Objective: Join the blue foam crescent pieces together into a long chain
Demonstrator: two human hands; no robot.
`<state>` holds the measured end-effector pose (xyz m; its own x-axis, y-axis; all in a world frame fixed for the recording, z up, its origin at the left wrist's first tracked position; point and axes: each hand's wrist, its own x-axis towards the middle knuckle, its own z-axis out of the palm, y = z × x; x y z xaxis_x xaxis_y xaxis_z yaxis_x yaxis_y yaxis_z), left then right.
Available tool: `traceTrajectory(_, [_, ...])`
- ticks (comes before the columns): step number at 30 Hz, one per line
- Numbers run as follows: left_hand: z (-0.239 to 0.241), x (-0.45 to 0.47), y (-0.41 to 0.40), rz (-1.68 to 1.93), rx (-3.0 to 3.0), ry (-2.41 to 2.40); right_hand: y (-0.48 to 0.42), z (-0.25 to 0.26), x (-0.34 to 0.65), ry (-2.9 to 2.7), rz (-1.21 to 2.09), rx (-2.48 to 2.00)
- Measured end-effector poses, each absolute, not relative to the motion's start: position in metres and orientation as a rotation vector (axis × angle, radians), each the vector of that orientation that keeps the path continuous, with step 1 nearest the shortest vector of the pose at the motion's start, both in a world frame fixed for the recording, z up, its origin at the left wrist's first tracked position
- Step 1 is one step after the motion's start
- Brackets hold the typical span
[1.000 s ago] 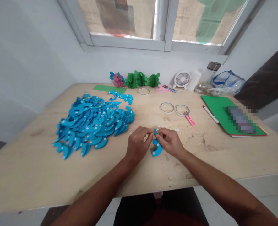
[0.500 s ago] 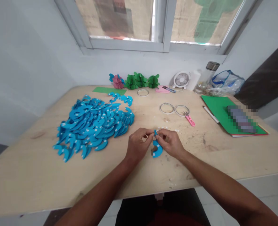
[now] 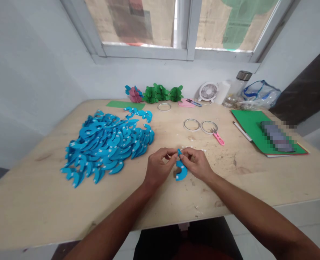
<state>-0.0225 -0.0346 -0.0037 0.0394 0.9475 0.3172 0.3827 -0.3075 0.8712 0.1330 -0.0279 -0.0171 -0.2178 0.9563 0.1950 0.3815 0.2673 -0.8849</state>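
A blue curved paper cutout with small white tabs is held between both hands above the wooden table. My left hand pinches its upper tip with thumb and fingers closed. My right hand grips the same tip from the right, fingers curled. A large heap of matching blue cutouts lies to the left of my left hand.
Two tape rings and pink-handled scissors lie beyond my hands. A green folder sits at right. Folded green paper ornaments, a small white fan, a bottle and a clear bag line the back wall.
Both hands stay pinched on the blue cutout; only small finger shifts at its tip. The view has tilted slightly.
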Motion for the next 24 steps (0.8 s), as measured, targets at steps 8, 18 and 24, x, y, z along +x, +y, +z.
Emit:
traceTrajectory(8, [-0.0071,-0.0231,-0.0311,1.238,1.562,1.341,-0.0288,-0.0169,0.1323,-1.793,0.880,-1.211])
traceTrajectory(18, [-0.0065,-0.0225,-0.0332,1.257,1.704,1.389,-0.0287,-0.0170,0.1320,-1.805,0.873,-1.215])
traceTrajectory(24, [-0.0071,-0.0197,-0.0367,1.332,1.938,1.479,-0.0297,-0.0165,0.1310,-1.810,0.844,-1.211])
